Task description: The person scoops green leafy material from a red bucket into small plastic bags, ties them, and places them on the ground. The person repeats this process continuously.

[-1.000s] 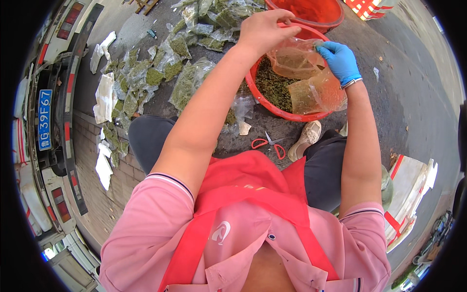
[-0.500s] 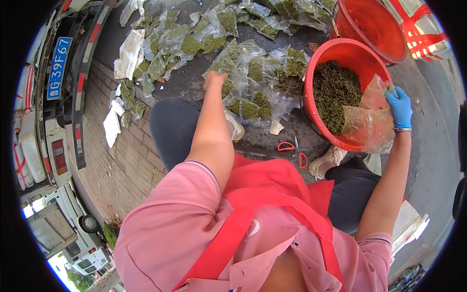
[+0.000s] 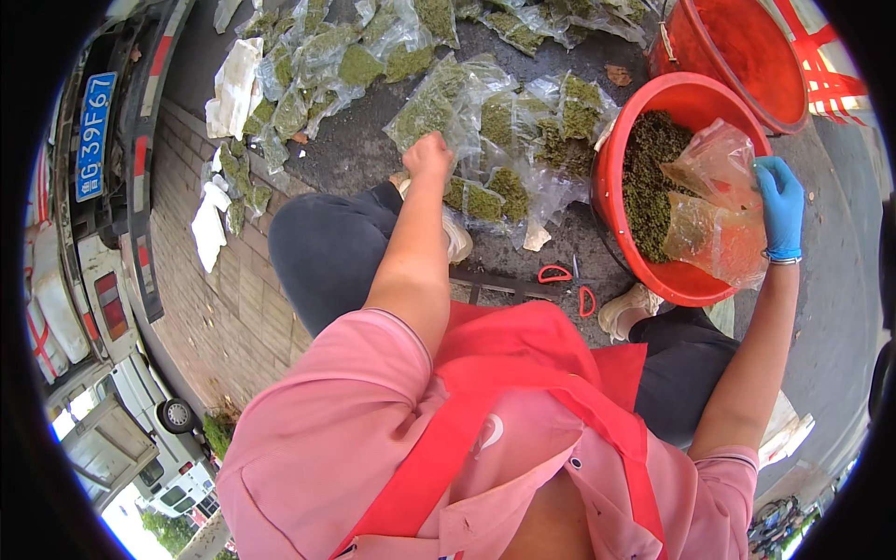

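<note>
My bare left hand [image 3: 429, 157] is closed at the near edge of a clear plastic bag of small green grains [image 3: 431, 105] on the ground. Its fingertips are partly hidden. My right hand, in a blue glove [image 3: 782, 207], pinches a clear, mostly emptied plastic bag [image 3: 717, 166] at the right rim of a red bucket [image 3: 686, 89]. The bag's lower part [image 3: 714, 238] hangs over the bucket, with a few bits clinging inside. Loose dark green grains [image 3: 649, 177] fill much of the bucket.
Several more filled bags [image 3: 364, 65] lie spread on the pavement ahead. Red-handled scissors [image 3: 554, 273] rest by my right shoe [image 3: 630, 310]. A second red bucket [image 3: 747, 56] stands behind the first. White scraps [image 3: 210, 224] lie at left, near a parked truck [image 3: 149, 187].
My left hand has shifted slightly right and nearer along the bag's edge. The right hand still holds its bag over the bucket, a little higher. The whole view has shifted slightly.
</note>
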`<state>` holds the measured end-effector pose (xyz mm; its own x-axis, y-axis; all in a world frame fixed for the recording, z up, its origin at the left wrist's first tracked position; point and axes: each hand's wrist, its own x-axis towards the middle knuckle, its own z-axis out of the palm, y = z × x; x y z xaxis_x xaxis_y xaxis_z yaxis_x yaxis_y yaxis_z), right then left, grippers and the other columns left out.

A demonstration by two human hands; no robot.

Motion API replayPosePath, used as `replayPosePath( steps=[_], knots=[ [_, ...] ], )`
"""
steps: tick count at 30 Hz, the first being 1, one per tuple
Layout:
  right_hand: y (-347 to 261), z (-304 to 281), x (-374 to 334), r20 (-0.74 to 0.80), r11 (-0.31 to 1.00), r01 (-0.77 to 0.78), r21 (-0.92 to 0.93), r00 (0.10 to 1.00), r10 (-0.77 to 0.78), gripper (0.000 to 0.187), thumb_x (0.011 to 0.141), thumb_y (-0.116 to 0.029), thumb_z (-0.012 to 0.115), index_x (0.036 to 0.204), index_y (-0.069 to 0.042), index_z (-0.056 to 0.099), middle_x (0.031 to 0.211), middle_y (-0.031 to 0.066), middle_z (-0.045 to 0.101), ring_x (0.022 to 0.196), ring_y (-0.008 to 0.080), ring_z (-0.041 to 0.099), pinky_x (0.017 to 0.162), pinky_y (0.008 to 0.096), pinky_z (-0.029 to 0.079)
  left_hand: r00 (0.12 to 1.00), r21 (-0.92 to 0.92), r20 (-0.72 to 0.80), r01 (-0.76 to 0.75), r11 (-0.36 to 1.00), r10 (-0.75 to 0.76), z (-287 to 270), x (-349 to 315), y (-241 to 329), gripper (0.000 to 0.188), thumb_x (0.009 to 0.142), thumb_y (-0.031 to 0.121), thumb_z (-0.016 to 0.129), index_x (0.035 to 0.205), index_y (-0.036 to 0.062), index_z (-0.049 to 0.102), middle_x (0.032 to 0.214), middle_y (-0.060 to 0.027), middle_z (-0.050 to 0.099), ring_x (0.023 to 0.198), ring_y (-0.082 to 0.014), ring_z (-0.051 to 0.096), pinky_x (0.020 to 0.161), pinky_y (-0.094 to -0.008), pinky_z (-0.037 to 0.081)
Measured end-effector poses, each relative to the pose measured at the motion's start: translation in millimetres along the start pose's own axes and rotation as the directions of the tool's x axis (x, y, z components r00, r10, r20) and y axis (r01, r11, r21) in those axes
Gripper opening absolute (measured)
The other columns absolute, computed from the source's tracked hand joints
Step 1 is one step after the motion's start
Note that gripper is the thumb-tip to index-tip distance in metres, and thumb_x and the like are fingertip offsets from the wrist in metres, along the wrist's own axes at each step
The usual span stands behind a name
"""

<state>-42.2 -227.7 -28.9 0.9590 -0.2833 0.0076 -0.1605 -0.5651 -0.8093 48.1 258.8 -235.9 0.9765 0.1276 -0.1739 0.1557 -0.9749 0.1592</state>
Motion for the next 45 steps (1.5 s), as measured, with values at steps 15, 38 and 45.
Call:
replayPosePath(
  steps=[15,38,45],
  knots=[
    [-72.9,13.4,-52.0,0.138,0.922,0.147,-0.358,0.985,-0.104,0.078,0.064,-0.042,0.071,0.131,-0.027,0.034,0.074,0.0077,0.059,0.070,0.0270,0.059,0.064,0.0355,0.047,0.967,-0.947,0.215,0.241,-0.213,0.137,-200.5,-88.6,227.5,0.008,0.071,0.009,0.054,0.065,0.0066,0.050,0.059,-0.0027,0.051,0.043,-0.0100,0.045,0.048,-0.0255,0.043],
    [-50.7,-37.3,-71.4,0.026,0.896,0.070,-0.439,0.998,-0.065,0.032,0.082,-0.040,0.052,0.072,-0.012,0.063,0.071,0.0119,0.060,0.069,0.0307,0.057,0.063,0.0396,0.045,-0.089,0.168,-0.390,-0.986,-0.025,0.917,-183.8,-123.8,298.0,0.026,0.069,0.028,0.063,0.052,0.0132,0.050,0.050,-0.0007,0.051,0.049,-0.0197,0.054,0.048,-0.0308,0.043],
    [19.4,-58.3,-41.7,-0.162,0.894,-0.278,-0.351,0.959,0.234,0.035,0.080,-0.042,0.053,0.082,-0.010,0.067,0.084,0.0180,0.062,0.077,0.0349,0.059,0.073,0.0401,0.046,0.365,-0.224,-0.464,-0.930,0.291,0.807,-138.3,-111.3,266.0,0.020,0.065,0.021,0.062,0.051,0.0104,0.052,0.048,-0.0035,0.053,0.045,-0.0218,0.054,0.046,-0.0329,0.043]
  ],
)
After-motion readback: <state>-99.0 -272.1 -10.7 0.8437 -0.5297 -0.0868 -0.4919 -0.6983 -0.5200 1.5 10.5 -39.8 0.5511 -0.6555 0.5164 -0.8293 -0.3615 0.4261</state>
